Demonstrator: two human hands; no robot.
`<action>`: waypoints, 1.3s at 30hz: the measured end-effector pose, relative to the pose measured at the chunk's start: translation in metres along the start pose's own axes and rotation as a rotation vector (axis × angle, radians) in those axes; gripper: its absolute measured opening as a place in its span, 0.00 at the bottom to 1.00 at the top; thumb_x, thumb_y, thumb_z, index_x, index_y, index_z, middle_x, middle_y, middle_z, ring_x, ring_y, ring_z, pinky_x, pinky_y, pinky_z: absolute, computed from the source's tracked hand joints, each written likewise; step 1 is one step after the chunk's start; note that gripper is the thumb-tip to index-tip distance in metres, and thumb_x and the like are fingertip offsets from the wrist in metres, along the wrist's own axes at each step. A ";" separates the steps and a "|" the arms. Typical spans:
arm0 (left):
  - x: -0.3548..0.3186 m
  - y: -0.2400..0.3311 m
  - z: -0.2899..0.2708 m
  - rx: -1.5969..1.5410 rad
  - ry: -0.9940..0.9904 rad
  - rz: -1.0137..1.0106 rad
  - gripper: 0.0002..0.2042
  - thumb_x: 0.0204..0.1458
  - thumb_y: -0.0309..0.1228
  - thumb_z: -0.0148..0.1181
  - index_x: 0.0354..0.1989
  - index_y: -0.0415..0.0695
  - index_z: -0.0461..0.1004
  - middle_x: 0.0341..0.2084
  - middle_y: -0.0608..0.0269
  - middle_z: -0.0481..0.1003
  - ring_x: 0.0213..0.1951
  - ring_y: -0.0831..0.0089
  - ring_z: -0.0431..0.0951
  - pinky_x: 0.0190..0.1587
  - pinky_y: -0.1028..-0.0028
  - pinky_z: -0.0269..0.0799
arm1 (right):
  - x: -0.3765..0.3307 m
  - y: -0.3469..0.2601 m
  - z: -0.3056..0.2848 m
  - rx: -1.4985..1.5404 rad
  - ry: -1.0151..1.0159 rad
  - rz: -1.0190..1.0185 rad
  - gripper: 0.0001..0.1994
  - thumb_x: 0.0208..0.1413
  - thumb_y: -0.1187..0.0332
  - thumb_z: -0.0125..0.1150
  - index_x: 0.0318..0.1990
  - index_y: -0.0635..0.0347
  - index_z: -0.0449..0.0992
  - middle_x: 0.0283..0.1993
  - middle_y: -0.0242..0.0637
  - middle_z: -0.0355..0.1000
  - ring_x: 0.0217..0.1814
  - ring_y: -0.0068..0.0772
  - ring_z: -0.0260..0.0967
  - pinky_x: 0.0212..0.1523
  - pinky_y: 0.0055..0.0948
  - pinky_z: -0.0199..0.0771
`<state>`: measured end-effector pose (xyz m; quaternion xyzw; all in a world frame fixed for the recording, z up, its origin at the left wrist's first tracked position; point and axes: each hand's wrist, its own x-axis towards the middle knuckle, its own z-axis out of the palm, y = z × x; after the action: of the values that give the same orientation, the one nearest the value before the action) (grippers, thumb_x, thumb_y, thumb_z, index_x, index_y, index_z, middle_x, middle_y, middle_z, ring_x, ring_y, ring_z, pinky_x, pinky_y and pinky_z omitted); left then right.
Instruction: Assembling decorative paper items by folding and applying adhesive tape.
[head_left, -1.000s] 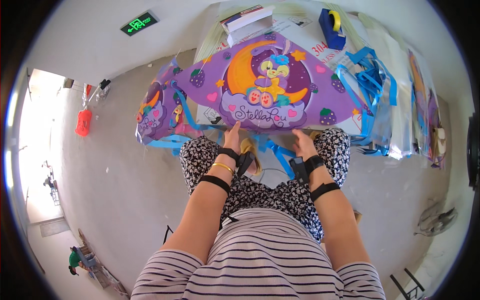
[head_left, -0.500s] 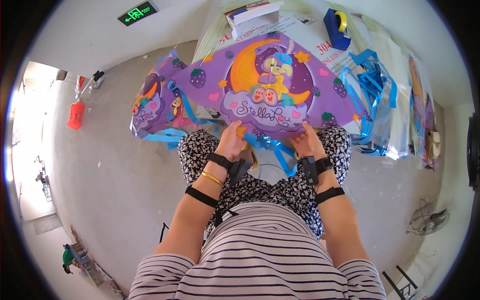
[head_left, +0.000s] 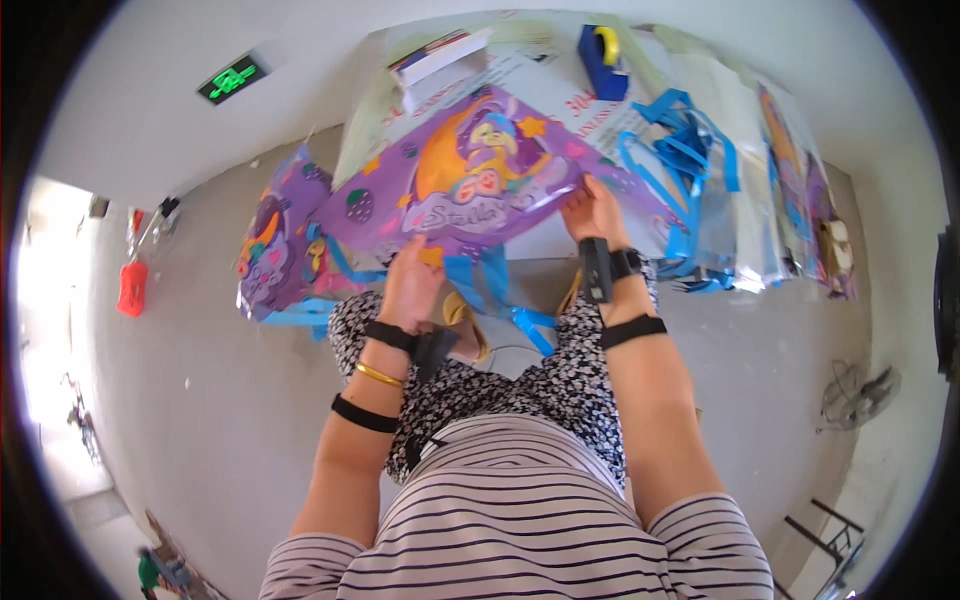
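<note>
A purple kite (head_left: pixel 490 175) printed with a cartoon rabbit, an orange moon, stars and berries lies over the work surface before me. My left hand (head_left: pixel 410 285) pinches its near edge, left of the middle. Farther right, my right hand (head_left: pixel 594 210) has its fingers closed on the same edge, which bends upward there. From the near edge a wide blue ribbon (head_left: pixel 478 280) hangs down between my knees. The picture is slightly blurred by motion, and some fingertips are hidden by the kite.
Another purple printed kite (head_left: pixel 285 240) hangs off the surface's left side. Blue ribbons (head_left: pixel 690 145) lie in a tangle at right, beside clear plastic bags (head_left: pixel 750 220). Behind stand a white box (head_left: pixel 440 60) and a blue tape dispenser (head_left: pixel 603 65). A fan (head_left: pixel 858 395) stands at far right.
My right hand has moved up and away from me, lifting the kite's near edge. The left hand has shifted left with its side, and the view has turned slightly.
</note>
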<state>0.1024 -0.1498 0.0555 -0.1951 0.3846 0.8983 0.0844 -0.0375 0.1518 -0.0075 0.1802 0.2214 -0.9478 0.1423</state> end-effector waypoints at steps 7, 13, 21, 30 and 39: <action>0.015 0.103 0.066 0.146 -0.145 0.386 0.08 0.65 0.32 0.59 0.50 0.47 0.76 0.46 0.68 0.79 0.48 0.72 0.80 0.52 0.67 0.77 | -0.026 -0.058 0.122 -0.118 -0.145 -0.112 0.07 0.65 0.66 0.56 0.43 0.58 0.74 0.38 0.32 0.72 0.44 0.34 0.70 0.53 0.39 0.73; -0.008 0.154 0.123 0.202 -0.340 0.543 0.08 0.65 0.28 0.58 0.49 0.43 0.79 0.47 0.64 0.81 0.52 0.69 0.79 0.57 0.61 0.74 | -0.059 -0.103 0.148 -0.161 -0.418 -0.227 0.07 0.62 0.67 0.55 0.42 0.59 0.73 0.46 0.35 0.72 0.51 0.37 0.67 0.63 0.40 0.66; -0.049 0.150 0.141 0.298 -0.366 0.743 0.08 0.64 0.28 0.59 0.48 0.41 0.79 0.46 0.65 0.79 0.53 0.71 0.76 0.63 0.58 0.68 | -0.083 -0.072 0.087 0.014 -0.550 -0.166 0.25 0.62 0.60 0.52 0.64 0.62 0.70 0.67 0.44 0.71 0.71 0.41 0.65 0.73 0.47 0.58; -0.088 0.225 0.128 0.216 -0.216 0.717 0.15 0.64 0.36 0.55 0.56 0.44 0.75 0.54 0.60 0.77 0.59 0.64 0.73 0.67 0.59 0.62 | -0.180 -0.117 -0.016 -0.636 -0.494 0.032 0.18 0.71 0.59 0.53 0.56 0.64 0.77 0.55 0.39 0.77 0.55 0.33 0.76 0.59 0.32 0.74; -0.105 0.240 0.130 0.224 -0.229 0.624 0.16 0.62 0.35 0.55 0.55 0.44 0.76 0.57 0.61 0.76 0.62 0.64 0.71 0.68 0.61 0.60 | -0.068 -0.099 -0.011 -1.126 -0.061 -0.208 0.20 0.63 0.55 0.63 0.54 0.62 0.80 0.49 0.32 0.78 0.51 0.29 0.73 0.52 0.30 0.72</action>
<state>0.0883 -0.2215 0.3390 0.0444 0.5097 0.8492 -0.1308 -0.0084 0.2553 0.0478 0.0266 0.7044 -0.6975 0.1287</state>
